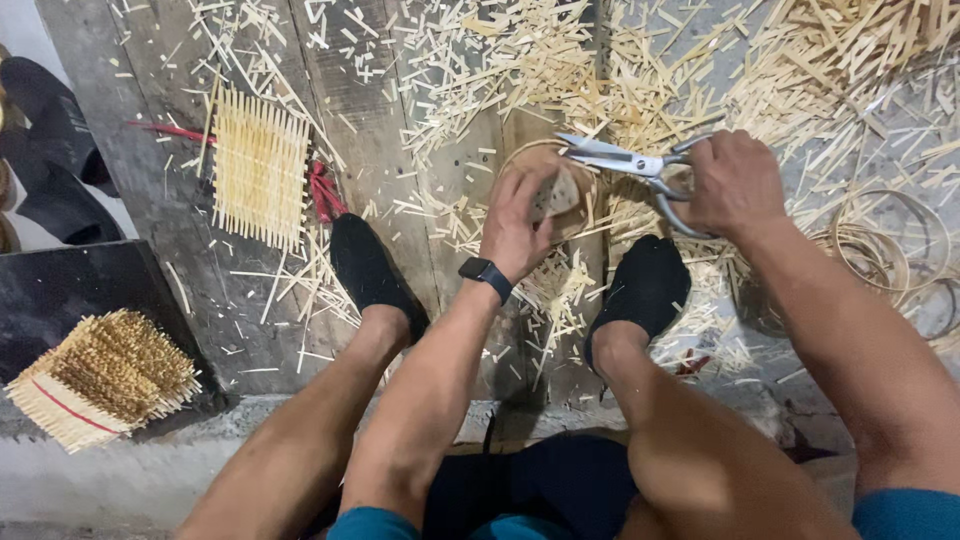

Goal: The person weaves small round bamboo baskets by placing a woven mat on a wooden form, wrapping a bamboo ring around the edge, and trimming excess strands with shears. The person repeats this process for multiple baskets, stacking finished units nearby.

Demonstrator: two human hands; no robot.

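The left hand (515,215) grasps a small round woven bamboo piece (558,192) above the plank floor (370,110). The right hand (730,182) clenches the handles of grey metal scissors (625,160), whose blades touch the piece's upper edge. Bamboo slivers (600,70) lie around.

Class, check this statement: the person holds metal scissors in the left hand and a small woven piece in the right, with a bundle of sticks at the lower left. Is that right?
Not quite: the hands are swapped. The head view shows the scissors in the right hand and the small woven piece in the left hand. The bundle of sticks does lie at the lower left.
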